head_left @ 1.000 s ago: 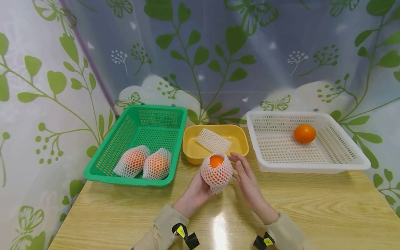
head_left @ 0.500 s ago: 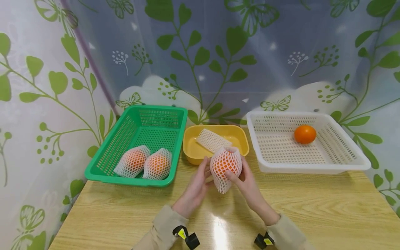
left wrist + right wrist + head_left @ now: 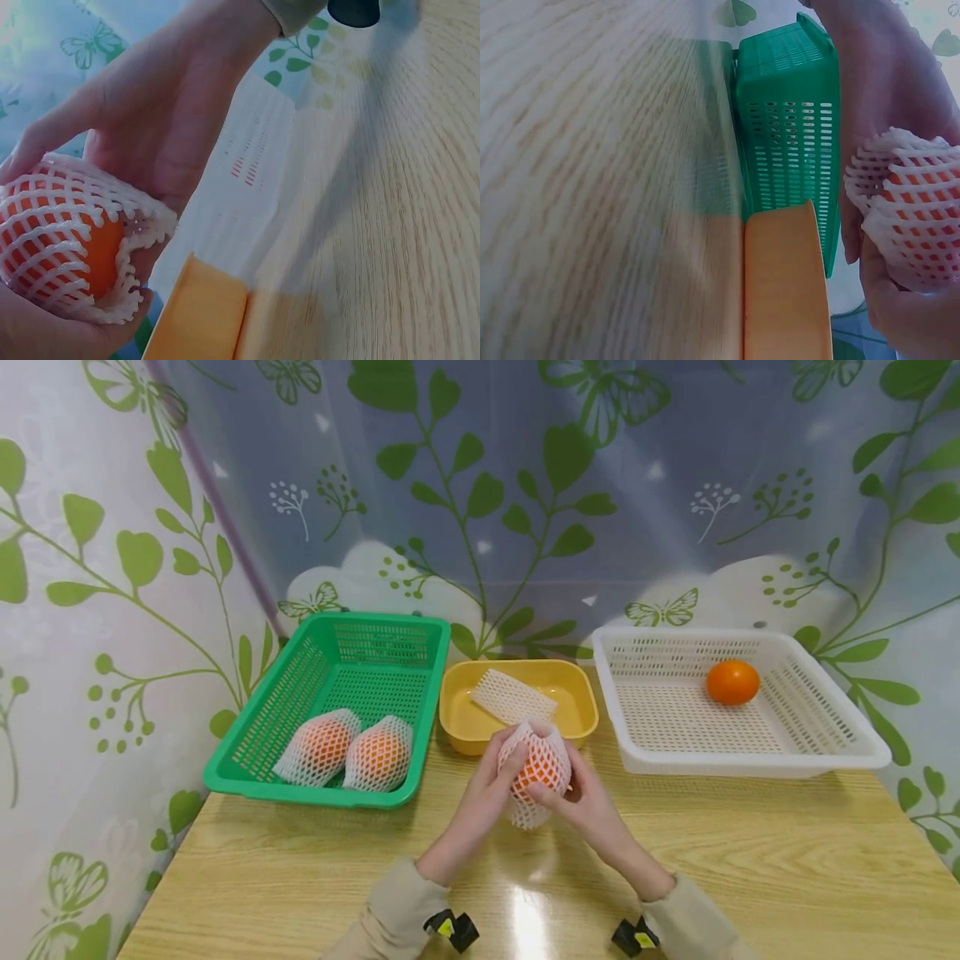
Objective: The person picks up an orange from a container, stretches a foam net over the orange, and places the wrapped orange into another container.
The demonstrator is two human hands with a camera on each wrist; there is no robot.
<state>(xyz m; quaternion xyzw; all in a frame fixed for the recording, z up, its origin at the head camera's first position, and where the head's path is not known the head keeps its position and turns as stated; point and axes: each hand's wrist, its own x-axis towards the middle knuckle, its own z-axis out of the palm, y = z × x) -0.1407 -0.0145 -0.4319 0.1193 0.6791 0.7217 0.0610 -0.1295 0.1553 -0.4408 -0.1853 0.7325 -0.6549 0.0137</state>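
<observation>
Gripping a round orange fruit in white foam netting between them, the left hand and right hand hover over the pale wooden worktop, near the yellow plastic tray's front edge.

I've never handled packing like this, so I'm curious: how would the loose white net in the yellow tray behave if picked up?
The loose net should be floppy, as similar netting bends around the fruit in both hands. It is probably light for its size, being full of holes. Its flattened shape suggests it wouldn't roll.
</observation>
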